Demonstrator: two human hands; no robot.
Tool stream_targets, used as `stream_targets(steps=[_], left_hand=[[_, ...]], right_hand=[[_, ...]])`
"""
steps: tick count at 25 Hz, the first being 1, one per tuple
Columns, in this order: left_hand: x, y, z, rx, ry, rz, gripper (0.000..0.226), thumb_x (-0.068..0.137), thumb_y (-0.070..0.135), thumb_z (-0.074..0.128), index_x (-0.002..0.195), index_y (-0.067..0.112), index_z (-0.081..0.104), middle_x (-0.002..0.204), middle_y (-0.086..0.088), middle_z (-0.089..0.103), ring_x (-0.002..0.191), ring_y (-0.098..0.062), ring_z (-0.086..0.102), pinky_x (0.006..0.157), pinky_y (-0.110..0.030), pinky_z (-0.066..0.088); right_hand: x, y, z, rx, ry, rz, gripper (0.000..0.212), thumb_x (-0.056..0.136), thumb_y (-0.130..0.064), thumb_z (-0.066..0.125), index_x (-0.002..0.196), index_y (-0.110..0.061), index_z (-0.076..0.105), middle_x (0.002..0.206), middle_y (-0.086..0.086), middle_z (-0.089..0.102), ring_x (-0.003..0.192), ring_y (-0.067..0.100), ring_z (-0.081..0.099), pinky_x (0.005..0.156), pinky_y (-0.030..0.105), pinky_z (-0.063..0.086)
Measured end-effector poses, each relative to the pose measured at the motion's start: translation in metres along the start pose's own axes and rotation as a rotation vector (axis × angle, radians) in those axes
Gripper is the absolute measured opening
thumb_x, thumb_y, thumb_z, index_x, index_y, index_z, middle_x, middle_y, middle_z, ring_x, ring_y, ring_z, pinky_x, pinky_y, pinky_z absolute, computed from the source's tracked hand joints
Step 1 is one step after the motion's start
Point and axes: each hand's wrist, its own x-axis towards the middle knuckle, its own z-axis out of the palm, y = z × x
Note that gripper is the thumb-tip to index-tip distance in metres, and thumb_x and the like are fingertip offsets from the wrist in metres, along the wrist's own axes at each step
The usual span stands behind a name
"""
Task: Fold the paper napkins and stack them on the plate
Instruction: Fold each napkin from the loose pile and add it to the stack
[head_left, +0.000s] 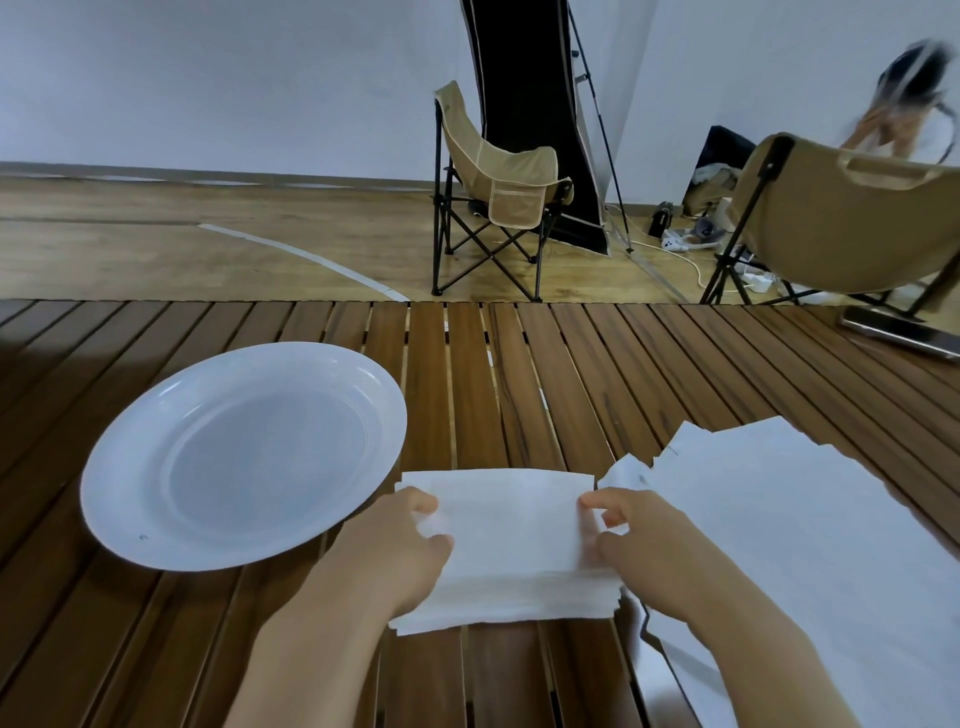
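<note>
A white paper napkin (511, 540) lies in front of me on the slatted wooden table (519, 374), partly folded into a rectangle. My left hand (400, 551) pinches its left edge between thumb and fingers. My right hand (631, 540) pinches its right edge the same way. To the left stands a round white plate (130, 499) with nothing on it. A pile of unfolded white napkins (779, 519) lies at the right, touching the napkin I hold.
A phone (901, 335) lies at the table's far right edge. Beyond the table stand two beige folding chairs (498, 192), a black panel on a stand, and cables on the wooden floor. A person (904, 104) is at the far right.
</note>
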Motion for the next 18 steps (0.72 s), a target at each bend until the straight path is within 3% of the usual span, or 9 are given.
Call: stream_targets(steps=[5, 7, 10, 13, 15, 18], left_hand=[[-0.001, 0.001, -0.002, 0.008, 0.177, 0.016, 0.031, 0.097, 0.034, 0.046, 0.128, 0.035, 0.05, 0.133, 0.008, 0.048, 0.11, -0.009, 0.047, 0.089, -0.018, 0.036], [-0.005, 0.003, -0.002, -0.024, 0.257, 0.033, 0.028, 0.096, 0.033, 0.048, 0.124, 0.036, 0.053, 0.129, 0.007, 0.049, 0.099, -0.006, 0.042, 0.084, -0.015, 0.033], [-0.013, 0.004, -0.001, -0.062, 0.275, 0.061, 0.025, 0.095, 0.033, 0.05, 0.12, 0.038, 0.055, 0.127, 0.01, 0.05, 0.097, -0.004, 0.043, 0.084, -0.015, 0.032], [-0.013, 0.002, 0.0, -0.072, 0.24, 0.067, 0.025, 0.095, 0.034, 0.05, 0.12, 0.038, 0.055, 0.128, 0.012, 0.05, 0.106, -0.004, 0.046, 0.087, -0.016, 0.034], [-0.011, 0.0, -0.001, -0.077, 0.226, 0.064, 0.026, 0.096, 0.032, 0.05, 0.121, 0.036, 0.055, 0.127, 0.012, 0.051, 0.105, -0.003, 0.045, 0.086, -0.016, 0.033], [-0.008, -0.002, -0.002, -0.069, 0.229, 0.061, 0.026, 0.096, 0.032, 0.05, 0.121, 0.035, 0.055, 0.127, 0.011, 0.052, 0.105, -0.003, 0.046, 0.083, -0.015, 0.032]], right_hand=[[0.001, 0.009, -0.008, -0.277, 0.195, 0.194, 0.024, 0.095, -0.01, 0.042, 0.111, -0.017, 0.059, 0.121, 0.002, 0.049, 0.108, 0.021, 0.051, 0.094, 0.034, 0.044], [-0.004, 0.008, -0.009, -0.347, 0.085, 0.351, 0.019, 0.094, -0.009, 0.036, 0.099, -0.019, 0.052, 0.12, 0.001, 0.044, 0.119, 0.024, 0.043, 0.102, 0.041, 0.035], [-0.007, 0.005, -0.008, -0.306, -0.027, 0.466, 0.017, 0.095, -0.006, 0.029, 0.083, -0.015, 0.039, 0.118, 0.004, 0.037, 0.13, 0.03, 0.034, 0.106, 0.047, 0.028], [-0.01, 0.001, -0.011, -0.233, 0.038, 0.435, 0.024, 0.097, -0.006, 0.033, 0.076, -0.018, 0.036, 0.096, 0.001, 0.042, 0.109, 0.025, 0.043, 0.104, 0.043, 0.032], [-0.012, -0.002, -0.014, -0.239, 0.08, 0.385, 0.015, 0.098, -0.009, 0.036, 0.086, -0.018, 0.038, 0.081, -0.003, 0.038, 0.095, 0.02, 0.041, 0.103, 0.042, 0.032], [-0.014, -0.004, -0.016, -0.246, 0.117, 0.372, 0.009, 0.099, -0.011, 0.039, 0.094, -0.018, 0.037, 0.075, -0.005, 0.036, 0.087, 0.016, 0.041, 0.103, 0.042, 0.036]])
